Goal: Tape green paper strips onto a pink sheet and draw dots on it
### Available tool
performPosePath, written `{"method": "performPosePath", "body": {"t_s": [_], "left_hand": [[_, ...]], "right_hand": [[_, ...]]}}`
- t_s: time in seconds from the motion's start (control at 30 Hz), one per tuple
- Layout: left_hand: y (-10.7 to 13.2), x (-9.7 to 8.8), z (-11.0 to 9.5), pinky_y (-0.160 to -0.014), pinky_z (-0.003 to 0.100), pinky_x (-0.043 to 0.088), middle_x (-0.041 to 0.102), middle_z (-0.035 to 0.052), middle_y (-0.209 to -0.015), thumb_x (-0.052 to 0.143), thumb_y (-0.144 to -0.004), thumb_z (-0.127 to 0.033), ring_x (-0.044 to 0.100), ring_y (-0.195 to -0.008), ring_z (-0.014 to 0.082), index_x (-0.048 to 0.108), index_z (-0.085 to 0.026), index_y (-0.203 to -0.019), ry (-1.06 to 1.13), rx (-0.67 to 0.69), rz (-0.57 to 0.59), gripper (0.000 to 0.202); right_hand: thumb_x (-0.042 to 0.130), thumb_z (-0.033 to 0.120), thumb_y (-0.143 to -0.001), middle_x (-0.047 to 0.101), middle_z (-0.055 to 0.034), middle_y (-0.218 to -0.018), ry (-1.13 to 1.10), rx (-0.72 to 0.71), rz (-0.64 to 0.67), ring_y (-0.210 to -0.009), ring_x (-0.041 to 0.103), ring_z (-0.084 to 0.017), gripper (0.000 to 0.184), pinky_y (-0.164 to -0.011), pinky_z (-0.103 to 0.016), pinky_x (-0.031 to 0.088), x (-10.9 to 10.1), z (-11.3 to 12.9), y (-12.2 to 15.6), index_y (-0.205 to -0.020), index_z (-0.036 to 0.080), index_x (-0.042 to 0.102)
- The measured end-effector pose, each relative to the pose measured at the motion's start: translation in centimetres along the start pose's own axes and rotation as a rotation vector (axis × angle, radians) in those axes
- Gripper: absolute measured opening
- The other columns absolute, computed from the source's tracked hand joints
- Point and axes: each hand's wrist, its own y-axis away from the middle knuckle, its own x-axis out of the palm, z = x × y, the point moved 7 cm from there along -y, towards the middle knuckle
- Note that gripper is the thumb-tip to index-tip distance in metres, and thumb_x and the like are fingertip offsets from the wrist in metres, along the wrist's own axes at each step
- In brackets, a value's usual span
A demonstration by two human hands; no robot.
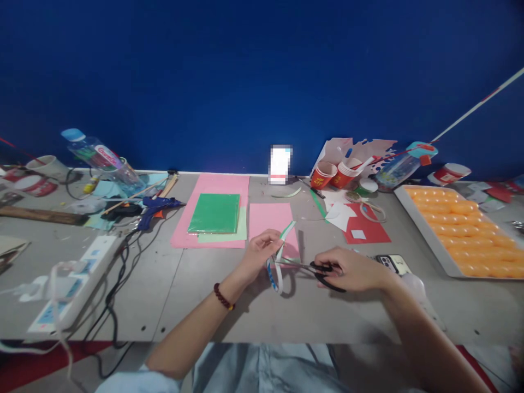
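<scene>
My left hand [258, 254] pinches a thin paper strip [280, 283] bent into a loop, white with blue patches, with a green-and-white end standing up past the fingertips. In my right hand [355, 267] is a pair of scissors [332, 285] with black handles, my fingers through the loops. The blades point left and reach the strip close to my left fingers; whether they are closed on it I cannot tell. Beneath and behind the strip lies a pink paper sheet [270, 215]. A green paper stack [215, 213] rests on a larger pink sheet [184, 234] to the left.
To the left are a blue glue gun [153, 210], a power strip [77, 284] with cables and a tilted plastic bottle [108, 158]. Red paper cups [323, 176] stand at the back right. A phone [393, 264] and a tray [423, 232] of orange balloon-like tubes lie right.
</scene>
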Motion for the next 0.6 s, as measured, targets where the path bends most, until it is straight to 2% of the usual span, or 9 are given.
{"method": "performPosePath", "body": {"t_s": [0.2,0.43,0.6], "left_hand": [[0.3,0.1,-0.5,-0.068,0.026,0.039,0.054,0.0024,-0.084,0.067,-0.078,-0.042,0.048,-0.075,0.0132,0.054,-0.017,-0.066,0.023,-0.031,-0.007,0.030],[0.3,-0.3,-0.1,-0.065,0.025,0.039,0.054,0.0013,-0.079,0.069,-0.074,-0.042,0.049,-0.073,0.0131,0.050,-0.018,-0.066,0.065,-0.081,-0.069,0.032],[0.3,-0.2,-0.4,-0.066,0.024,0.038,0.054,0.0008,-0.077,0.070,-0.073,-0.039,0.049,-0.074,0.0130,0.050,-0.018,-0.066,0.097,-0.100,-0.067,0.031]], "right_hand": [[0.056,0.048,-0.082,0.038,0.0052,-0.058,0.000,-0.051,0.008,-0.056,0.032,-0.010,0.036,-0.052,-0.022,0.027,-0.4,0.8,-0.6,-0.064,0.019,0.045],[0.058,0.043,-0.080,0.046,0.0038,-0.055,0.120,-0.042,-0.050,-0.053,0.035,-0.010,0.031,-0.051,-0.023,0.025,-1.1,2.0,-0.6,-0.062,0.019,0.049],[0.060,0.040,-0.079,0.049,0.0031,-0.056,0.141,-0.064,-0.048,-0.053,0.038,-0.010,0.029,-0.052,-0.023,0.025,-1.8,2.7,-0.7,-0.062,0.019,0.050]]}}
